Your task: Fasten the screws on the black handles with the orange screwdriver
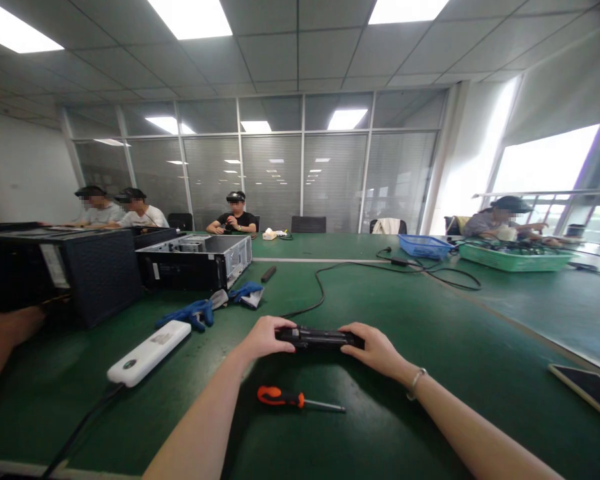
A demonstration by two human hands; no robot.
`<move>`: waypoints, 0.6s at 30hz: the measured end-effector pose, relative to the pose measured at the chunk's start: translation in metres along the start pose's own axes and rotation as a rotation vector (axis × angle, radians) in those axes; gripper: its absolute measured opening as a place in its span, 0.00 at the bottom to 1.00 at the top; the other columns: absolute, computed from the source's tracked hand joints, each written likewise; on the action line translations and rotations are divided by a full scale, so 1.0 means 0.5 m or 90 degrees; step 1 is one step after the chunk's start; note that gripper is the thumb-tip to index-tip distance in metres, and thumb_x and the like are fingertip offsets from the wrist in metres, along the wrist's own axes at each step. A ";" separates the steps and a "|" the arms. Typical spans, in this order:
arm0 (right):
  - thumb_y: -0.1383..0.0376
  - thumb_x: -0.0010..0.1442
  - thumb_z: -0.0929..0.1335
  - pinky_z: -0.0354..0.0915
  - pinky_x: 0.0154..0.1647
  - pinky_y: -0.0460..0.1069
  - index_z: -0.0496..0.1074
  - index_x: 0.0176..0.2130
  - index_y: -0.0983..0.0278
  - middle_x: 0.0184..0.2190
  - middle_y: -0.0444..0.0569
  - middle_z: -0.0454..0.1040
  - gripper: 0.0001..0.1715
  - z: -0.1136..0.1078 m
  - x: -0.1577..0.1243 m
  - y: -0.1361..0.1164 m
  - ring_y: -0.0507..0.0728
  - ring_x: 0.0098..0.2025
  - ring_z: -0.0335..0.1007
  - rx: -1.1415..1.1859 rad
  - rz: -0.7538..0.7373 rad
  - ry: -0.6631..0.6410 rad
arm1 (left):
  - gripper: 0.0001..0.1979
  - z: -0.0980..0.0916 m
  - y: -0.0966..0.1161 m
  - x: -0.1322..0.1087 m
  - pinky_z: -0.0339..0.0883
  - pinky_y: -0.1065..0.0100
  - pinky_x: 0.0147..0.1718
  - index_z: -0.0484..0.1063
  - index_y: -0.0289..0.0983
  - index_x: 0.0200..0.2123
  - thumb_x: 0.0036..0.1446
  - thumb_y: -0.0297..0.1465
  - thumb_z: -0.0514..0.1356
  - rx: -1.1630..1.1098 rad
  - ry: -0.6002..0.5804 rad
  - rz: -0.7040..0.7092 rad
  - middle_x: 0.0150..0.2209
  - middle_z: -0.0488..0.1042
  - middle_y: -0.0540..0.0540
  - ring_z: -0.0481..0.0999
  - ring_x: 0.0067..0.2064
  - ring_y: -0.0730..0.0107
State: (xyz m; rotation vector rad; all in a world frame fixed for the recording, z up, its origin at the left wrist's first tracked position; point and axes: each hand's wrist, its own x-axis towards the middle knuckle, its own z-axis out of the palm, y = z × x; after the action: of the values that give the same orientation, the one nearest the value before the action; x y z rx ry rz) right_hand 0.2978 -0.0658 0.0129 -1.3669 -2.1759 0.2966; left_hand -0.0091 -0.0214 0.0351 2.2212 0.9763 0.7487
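A long, narrow black device [321, 339] is held level above the green table; its exact kind is unclear. My left hand [269, 339] grips its left end, thumb in front and fingers behind. The right end is pinched in my right hand [379, 348], with a bracelet on that wrist. Nearer to me, a screwdriver [283, 397] with an orange and black handle lies on the table, its shaft pointing right. A black cable [323, 287] runs from behind my left hand towards the back; whether it joins the device is hidden.
Left of my hands lie a white power strip [153, 352] and blue gloves [193, 313]. Computer cases [190, 267] stand beyond them, and another person's arm [10, 340] reaches in. Blue [424, 247] and green baskets [515, 258] are at back right. A dark flat panel [587, 390] lies right.
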 end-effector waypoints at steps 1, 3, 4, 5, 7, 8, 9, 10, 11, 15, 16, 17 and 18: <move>0.54 0.56 0.67 0.64 0.48 0.53 0.71 0.49 0.59 0.44 0.50 0.74 0.22 0.000 0.000 -0.001 0.60 0.45 0.70 -0.001 -0.002 -0.002 | 0.26 0.001 -0.004 0.001 0.67 0.65 0.46 0.75 0.34 0.46 0.40 0.33 0.70 0.000 -0.002 -0.001 0.42 0.78 0.44 0.76 0.44 0.59; 0.55 0.56 0.67 0.64 0.48 0.53 0.71 0.49 0.59 0.44 0.50 0.74 0.22 -0.001 -0.002 -0.005 0.59 0.45 0.70 -0.008 -0.009 0.002 | 0.27 0.004 -0.011 0.002 0.67 0.65 0.45 0.75 0.35 0.47 0.40 0.32 0.70 0.012 -0.001 -0.007 0.42 0.78 0.44 0.77 0.43 0.59; 0.55 0.56 0.67 0.64 0.48 0.53 0.71 0.49 0.59 0.44 0.50 0.74 0.21 -0.001 -0.002 -0.007 0.59 0.45 0.70 -0.013 -0.012 0.005 | 0.27 0.006 -0.014 0.002 0.67 0.65 0.45 0.75 0.35 0.47 0.40 0.32 0.70 0.022 0.000 -0.009 0.42 0.78 0.44 0.77 0.43 0.59; 0.55 0.56 0.67 0.64 0.48 0.53 0.71 0.49 0.59 0.44 0.50 0.74 0.21 -0.001 -0.003 -0.009 0.59 0.45 0.69 -0.018 -0.015 0.008 | 0.27 0.007 -0.017 0.003 0.67 0.65 0.45 0.74 0.36 0.47 0.40 0.32 0.69 0.031 0.001 -0.009 0.42 0.78 0.45 0.77 0.43 0.59; 0.55 0.57 0.66 0.64 0.47 0.53 0.71 0.49 0.59 0.44 0.50 0.74 0.21 -0.001 -0.005 -0.013 0.59 0.45 0.69 -0.026 -0.014 0.011 | 0.26 0.008 -0.018 0.003 0.67 0.66 0.45 0.74 0.36 0.48 0.41 0.32 0.69 0.044 0.002 -0.006 0.43 0.78 0.45 0.76 0.43 0.59; 0.55 0.57 0.66 0.64 0.47 0.53 0.71 0.49 0.59 0.44 0.50 0.74 0.21 -0.001 -0.005 -0.013 0.59 0.45 0.70 -0.028 -0.014 0.011 | 0.26 0.007 -0.018 0.002 0.67 0.66 0.45 0.74 0.37 0.48 0.41 0.32 0.69 0.048 0.002 -0.004 0.43 0.78 0.45 0.76 0.43 0.59; 0.55 0.57 0.66 0.64 0.47 0.53 0.71 0.49 0.59 0.44 0.50 0.74 0.21 -0.001 -0.005 -0.013 0.59 0.45 0.70 -0.030 -0.014 0.011 | 0.26 0.006 -0.016 0.002 0.67 0.66 0.45 0.74 0.37 0.48 0.41 0.32 0.69 0.053 0.001 -0.003 0.43 0.78 0.45 0.76 0.44 0.59; 0.55 0.57 0.66 0.64 0.47 0.53 0.71 0.49 0.59 0.44 0.50 0.74 0.21 0.000 -0.005 -0.013 0.59 0.45 0.70 -0.033 -0.014 0.012 | 0.26 0.005 -0.014 0.002 0.67 0.66 0.45 0.74 0.37 0.48 0.42 0.32 0.69 0.059 -0.002 -0.003 0.44 0.78 0.45 0.76 0.44 0.59; 0.55 0.57 0.66 0.64 0.47 0.53 0.71 0.49 0.59 0.44 0.50 0.74 0.21 0.000 -0.004 -0.012 0.59 0.45 0.70 -0.035 -0.013 0.013 | 0.26 0.004 -0.011 0.002 0.66 0.65 0.45 0.74 0.37 0.48 0.42 0.32 0.69 0.067 -0.008 -0.003 0.44 0.77 0.46 0.76 0.45 0.58; 0.55 0.57 0.66 0.63 0.47 0.53 0.71 0.49 0.60 0.44 0.51 0.75 0.22 0.002 0.002 -0.007 0.59 0.44 0.70 -0.045 -0.006 0.001 | 0.26 0.001 -0.002 0.001 0.64 0.64 0.49 0.72 0.39 0.52 0.47 0.33 0.66 0.109 -0.039 0.000 0.48 0.76 0.45 0.74 0.49 0.58; 0.55 0.56 0.66 0.63 0.47 0.53 0.72 0.49 0.60 0.44 0.51 0.75 0.22 0.003 0.004 -0.007 0.59 0.44 0.70 -0.047 -0.003 -0.003 | 0.26 0.001 -0.001 0.001 0.62 0.63 0.51 0.71 0.39 0.53 0.48 0.33 0.66 0.119 -0.043 0.000 0.50 0.75 0.45 0.73 0.50 0.57; 0.55 0.56 0.66 0.63 0.47 0.53 0.72 0.49 0.59 0.44 0.51 0.75 0.22 0.003 0.005 -0.006 0.60 0.44 0.70 -0.047 0.001 -0.007 | 0.27 0.002 -0.001 0.001 0.61 0.63 0.52 0.70 0.39 0.53 0.48 0.33 0.66 0.127 -0.044 0.001 0.51 0.74 0.44 0.72 0.51 0.57; 0.55 0.56 0.66 0.63 0.47 0.53 0.72 0.48 0.59 0.44 0.51 0.75 0.22 0.004 0.006 -0.005 0.60 0.44 0.70 -0.046 0.005 -0.009 | 0.27 0.002 -0.001 0.000 0.61 0.63 0.53 0.70 0.39 0.54 0.49 0.33 0.65 0.134 -0.042 0.003 0.51 0.74 0.44 0.71 0.52 0.57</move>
State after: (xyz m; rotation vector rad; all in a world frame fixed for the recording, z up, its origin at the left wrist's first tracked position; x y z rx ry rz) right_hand 0.2938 -0.0642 0.0136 -1.4171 -2.2132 0.2331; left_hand -0.0088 -0.0214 0.0341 2.4121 1.0600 0.5928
